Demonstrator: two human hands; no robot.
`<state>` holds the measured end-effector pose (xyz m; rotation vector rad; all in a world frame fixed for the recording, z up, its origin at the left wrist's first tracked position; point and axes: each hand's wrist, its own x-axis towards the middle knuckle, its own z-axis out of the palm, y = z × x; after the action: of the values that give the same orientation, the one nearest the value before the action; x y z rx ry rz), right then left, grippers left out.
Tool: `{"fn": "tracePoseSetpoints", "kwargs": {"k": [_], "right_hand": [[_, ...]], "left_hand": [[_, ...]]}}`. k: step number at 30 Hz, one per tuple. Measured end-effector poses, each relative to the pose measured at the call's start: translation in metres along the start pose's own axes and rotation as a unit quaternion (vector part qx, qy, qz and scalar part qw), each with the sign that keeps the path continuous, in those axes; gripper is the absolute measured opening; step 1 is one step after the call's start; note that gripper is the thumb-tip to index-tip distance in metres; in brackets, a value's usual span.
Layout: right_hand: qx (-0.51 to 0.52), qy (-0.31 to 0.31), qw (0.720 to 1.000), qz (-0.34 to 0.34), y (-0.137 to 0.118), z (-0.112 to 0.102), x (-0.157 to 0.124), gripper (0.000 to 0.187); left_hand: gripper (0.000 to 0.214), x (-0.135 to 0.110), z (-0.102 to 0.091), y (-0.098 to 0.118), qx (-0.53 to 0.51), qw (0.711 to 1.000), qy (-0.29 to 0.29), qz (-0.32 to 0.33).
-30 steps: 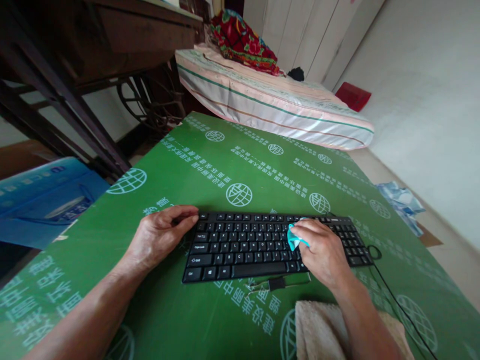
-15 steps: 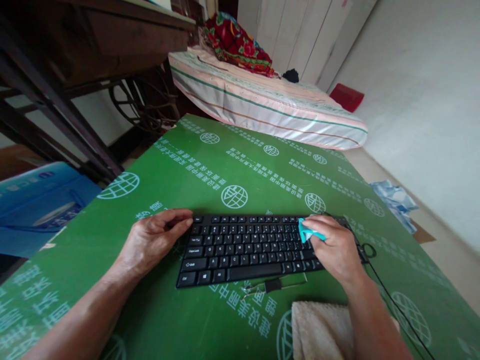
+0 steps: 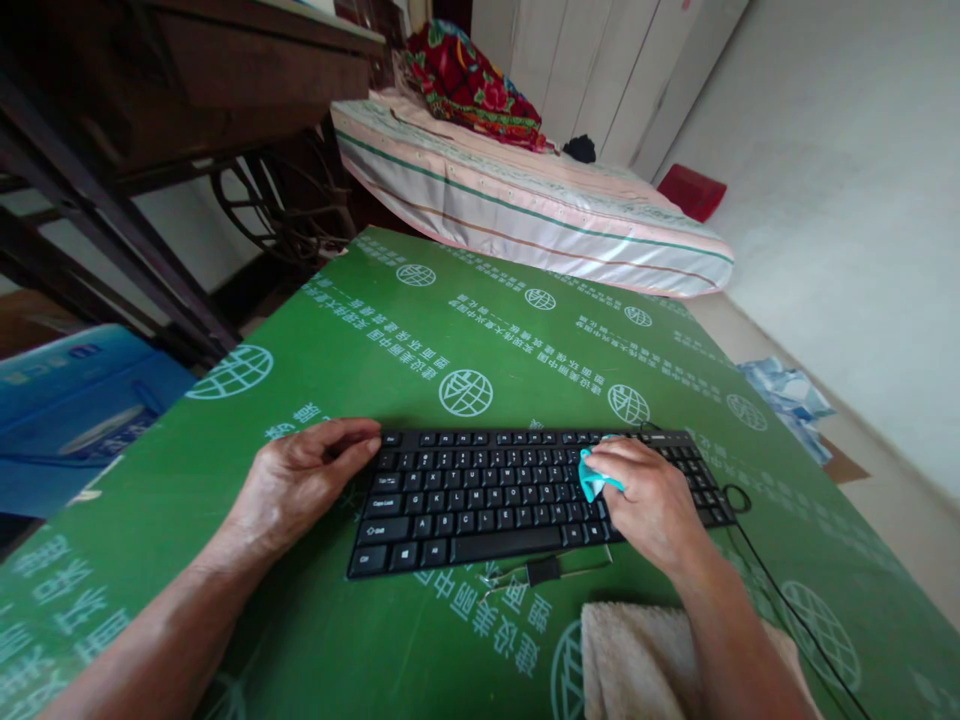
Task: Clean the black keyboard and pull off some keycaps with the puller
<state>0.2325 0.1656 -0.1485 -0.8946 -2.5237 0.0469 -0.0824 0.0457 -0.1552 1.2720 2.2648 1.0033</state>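
A black keyboard lies flat on the green table. My left hand has its thumb and fingers pinched at the keyboard's upper left corner, holding its edge. My right hand is closed on a small turquoise cloth with a whitish patch, pressed on the keys right of the middle. My fingers hide part of the cloth and the keys beneath it. Just below the keyboard's front edge lies a small black piece with thin metal prongs.
A folded beige towel lies near me, under my right forearm. The keyboard's black cable runs down the right side of the green printed table. Beyond are a bed, a dark sewing-machine stand and a blue box.
My right hand has slid a little to the left over the keys with the turquoise cloth, uncovering more of the number pad. My left hand stays at the keyboard's corner.
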Motion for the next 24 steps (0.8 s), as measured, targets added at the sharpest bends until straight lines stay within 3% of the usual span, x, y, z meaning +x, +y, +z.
{"fn": "tracePoseSetpoints", "kwargs": {"k": [14, 24], "right_hand": [[-0.005, -0.009, 1.0, 0.009, -0.001, 0.0, 0.001, 0.038], [0.086, 0.064, 0.986, 0.127, 0.033, -0.009, -0.009, 0.038]], "left_hand": [[0.048, 0.0, 0.0, -0.001, -0.001, 1.0, 0.002, -0.008], [0.05, 0.004, 0.001, -0.001, 0.007, 1.0, 0.01, -0.015]]}}
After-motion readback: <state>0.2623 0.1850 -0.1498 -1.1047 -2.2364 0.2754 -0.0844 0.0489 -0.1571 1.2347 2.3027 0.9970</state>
